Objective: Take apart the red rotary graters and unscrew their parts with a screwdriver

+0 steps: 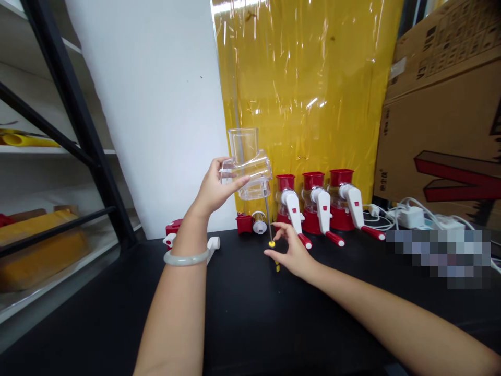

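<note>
Left hand (216, 189) is up, fingers and thumb wrapped round the clear housing (249, 166), which hangs well above the black table (242, 318) in front of the yellow film (309, 78). A pale bangle (191, 257) sits on that wrist. Below, the right hand (293, 251) pinches what looks like a thin screwdriver (268, 222) by its yellow end (the grip is partly hidden), shaft pointing up to the housing's underside. Just behind, three red-and-white crank grinders (315, 209) stand in a row, loose red parts (250, 223) to their left. Cardboard boxes (442, 130) stand far right.
</note>
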`<action>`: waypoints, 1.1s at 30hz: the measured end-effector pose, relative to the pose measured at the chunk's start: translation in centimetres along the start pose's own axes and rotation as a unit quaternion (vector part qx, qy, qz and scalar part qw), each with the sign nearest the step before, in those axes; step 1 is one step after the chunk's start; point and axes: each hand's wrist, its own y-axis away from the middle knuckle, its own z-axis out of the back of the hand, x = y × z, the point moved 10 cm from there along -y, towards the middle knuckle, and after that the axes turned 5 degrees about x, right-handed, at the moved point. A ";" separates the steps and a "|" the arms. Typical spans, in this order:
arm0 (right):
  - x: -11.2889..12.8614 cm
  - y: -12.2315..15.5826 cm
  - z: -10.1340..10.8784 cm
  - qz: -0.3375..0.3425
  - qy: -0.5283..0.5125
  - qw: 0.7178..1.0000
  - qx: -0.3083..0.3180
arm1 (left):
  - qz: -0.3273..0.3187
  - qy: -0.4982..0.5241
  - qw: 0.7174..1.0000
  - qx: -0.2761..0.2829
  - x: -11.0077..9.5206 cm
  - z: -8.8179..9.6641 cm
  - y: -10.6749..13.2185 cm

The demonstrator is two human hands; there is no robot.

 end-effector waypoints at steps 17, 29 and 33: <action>1.1 0.1 -1.0 0.022 -0.082 0.995 0.051 | -0.002 -0.002 1.000 -0.001 0.0 0.0 0.0; 0.5 0.0 -1.0 -0.010 -0.075 0.996 0.042 | 0.001 -0.006 1.000 -0.004 0.1 0.0 0.0; 0.3 0.0 -1.1 -0.017 -0.078 0.996 0.045 | -0.004 -0.006 1.000 -0.010 -0.1 0.1 0.0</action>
